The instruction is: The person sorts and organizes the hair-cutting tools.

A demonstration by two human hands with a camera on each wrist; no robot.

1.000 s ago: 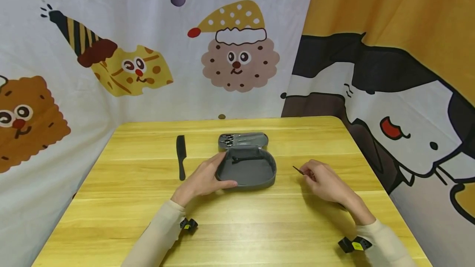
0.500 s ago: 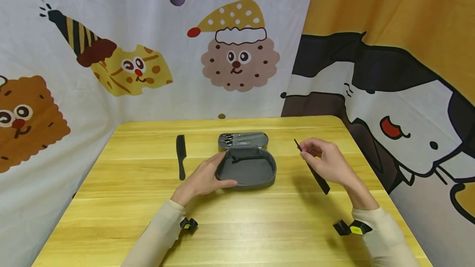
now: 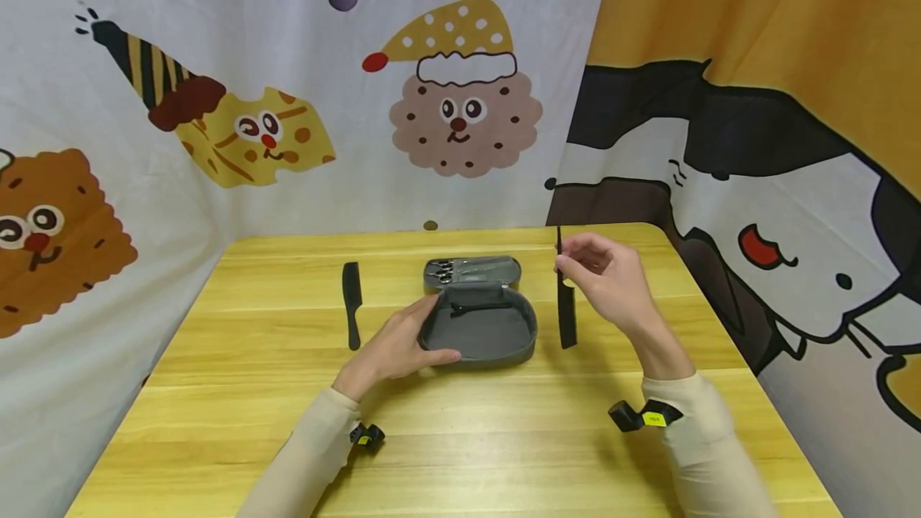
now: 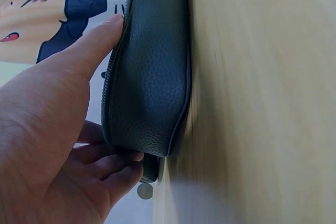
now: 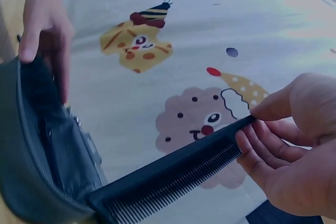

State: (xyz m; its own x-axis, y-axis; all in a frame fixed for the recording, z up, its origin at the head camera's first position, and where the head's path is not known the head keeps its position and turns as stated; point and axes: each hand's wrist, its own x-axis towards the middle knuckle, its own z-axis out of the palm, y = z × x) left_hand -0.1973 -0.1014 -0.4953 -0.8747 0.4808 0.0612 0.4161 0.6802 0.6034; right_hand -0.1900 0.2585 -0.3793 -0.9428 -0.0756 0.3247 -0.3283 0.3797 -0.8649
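Observation:
A black comb (image 3: 568,318) hangs upright in the air right of the case, its end pinched between the thumb and fingers of my right hand (image 3: 608,278). Fine teeth show along the comb (image 5: 173,177) in the right wrist view. My left hand (image 3: 396,346) grips the left side of an unzipped dark grey zip case (image 3: 496,360), thumb on the near rim and fingers around the side. The case's lid (image 3: 511,272) lies folded back, holding small metal tools (image 3: 442,268) with finger loops. A thin black strip (image 3: 468,308) shows inside the case at the back wall.
A second black comb (image 3: 351,286), with a handle, lies on the wooden table (image 3: 460,454) left of the case. Cartoon-printed curtains (image 3: 288,38) hang behind the table and along its sides.
My right hand has raised the comb from the table at the right and brought it left and away from me, turning it upright beside the case. My left hand stays on the case.

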